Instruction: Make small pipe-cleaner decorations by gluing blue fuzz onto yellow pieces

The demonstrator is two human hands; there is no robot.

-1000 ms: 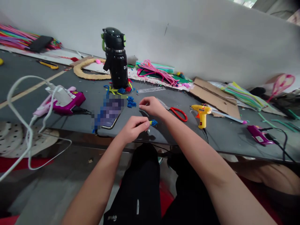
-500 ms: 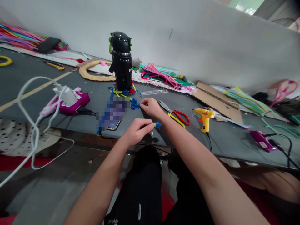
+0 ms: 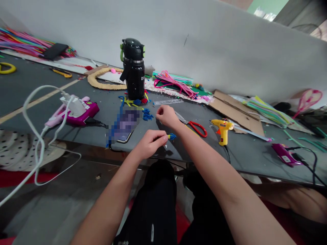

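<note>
Between the thumb and forefinger of my left hand [image 3: 154, 143] is a small blue-and-yellow pipe cleaner piece [image 3: 172, 136], its blue end pointing right. My right hand [image 3: 167, 116] is held in a pinch just right of a little heap of blue pipe cleaner pieces [image 3: 147, 115], apart from it. Whatever its fingertips hold is too small or hidden to make out. Red-and-yellow-handled scissors [image 3: 196, 128] lie beyond my right wrist, partly covered by it. A phone [image 3: 127, 126] rests left of the heap.
A black bottle [image 3: 135, 73] stands behind the phone. To the right lie a yellow glue gun [image 3: 223, 131] and cardboard [image 3: 237, 110]. A clear ruler [image 3: 168, 101] and pink pipe cleaners [image 3: 176, 84] are farther back. White cables [image 3: 39, 149] loop at left, by a magenta power adapter [image 3: 85, 114].
My right hand has drawn back a little to the right, away from the blue heap. My left hand keeps its hold on the blue-and-yellow piece, almost unmoved.
</note>
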